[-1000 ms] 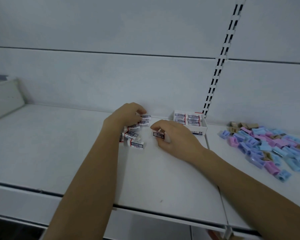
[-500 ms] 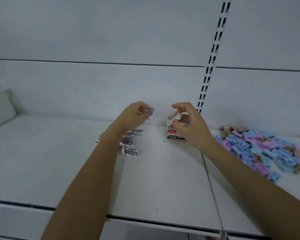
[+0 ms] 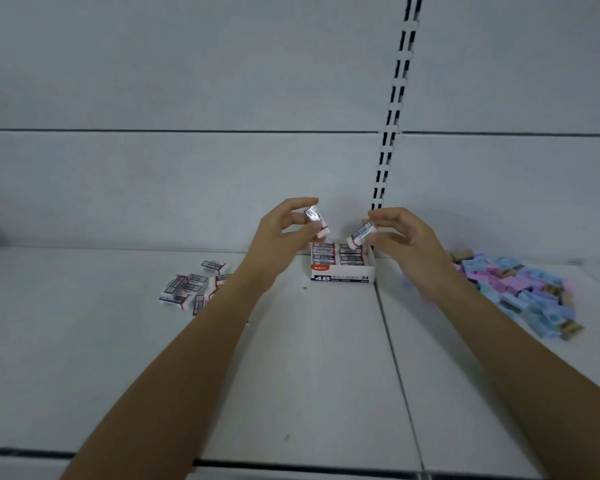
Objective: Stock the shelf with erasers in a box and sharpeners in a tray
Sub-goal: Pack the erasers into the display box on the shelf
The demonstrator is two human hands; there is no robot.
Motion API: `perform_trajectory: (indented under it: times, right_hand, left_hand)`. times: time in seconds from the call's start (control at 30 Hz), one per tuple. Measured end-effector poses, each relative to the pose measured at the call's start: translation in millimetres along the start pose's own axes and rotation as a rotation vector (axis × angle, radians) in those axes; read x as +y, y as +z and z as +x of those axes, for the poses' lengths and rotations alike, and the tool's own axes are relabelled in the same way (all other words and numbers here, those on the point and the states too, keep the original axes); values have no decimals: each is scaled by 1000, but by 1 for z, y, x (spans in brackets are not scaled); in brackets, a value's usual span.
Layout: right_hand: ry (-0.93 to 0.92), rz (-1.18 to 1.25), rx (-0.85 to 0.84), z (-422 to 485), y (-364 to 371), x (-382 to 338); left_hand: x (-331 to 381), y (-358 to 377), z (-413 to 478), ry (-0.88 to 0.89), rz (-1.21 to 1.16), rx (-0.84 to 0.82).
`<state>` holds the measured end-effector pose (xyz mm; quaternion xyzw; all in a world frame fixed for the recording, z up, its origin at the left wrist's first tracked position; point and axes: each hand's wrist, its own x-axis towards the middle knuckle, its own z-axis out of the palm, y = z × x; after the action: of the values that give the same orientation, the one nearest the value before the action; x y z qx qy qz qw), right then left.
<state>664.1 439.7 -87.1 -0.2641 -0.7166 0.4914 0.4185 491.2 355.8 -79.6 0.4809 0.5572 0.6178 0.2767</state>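
Observation:
A small white eraser box marked "4B" stands on the shelf near the back wall, with two rows of wrapped erasers inside. My left hand is raised above the box's left side and pinches one wrapped eraser. My right hand hovers over the box's right side, pinching another eraser that tilts down toward the box. A loose heap of erasers lies on the shelf to the left. Pink, blue and tan sharpeners are piled at the right.
The white shelf board has a seam running front to back just right of the box. A slotted upright runs up the back wall behind the box. No tray is in view.
Both hands rose from the shelf, each with an eraser, and now hover over the box. The view has shifted left and up, so the box sits nearer the centre.

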Motion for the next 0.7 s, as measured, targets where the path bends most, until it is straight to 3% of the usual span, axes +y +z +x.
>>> perform_trajectory:
  times: [0.2, 0.43, 0.53, 0.63, 0.7]
  right_hand:
    - [19, -41, 90, 0, -3, 5]
    - [6, -74, 129, 3, 0, 10]
    - [-84, -317, 115, 5, 0, 19]
    - [-227, -626, 9, 8, -1, 28]
    - [-275, -704, -60, 11, 0, 29]
  left_hand:
    - [-13, 4, 4, -11, 4, 67]
    - [-26, 14, 14, 96, 497, 67]
    - [-27, 13, 19, 102, 654, 41]
    - [-29, 10, 24, 113, 714, 6]
    - [-33, 8, 26, 100, 749, -26]
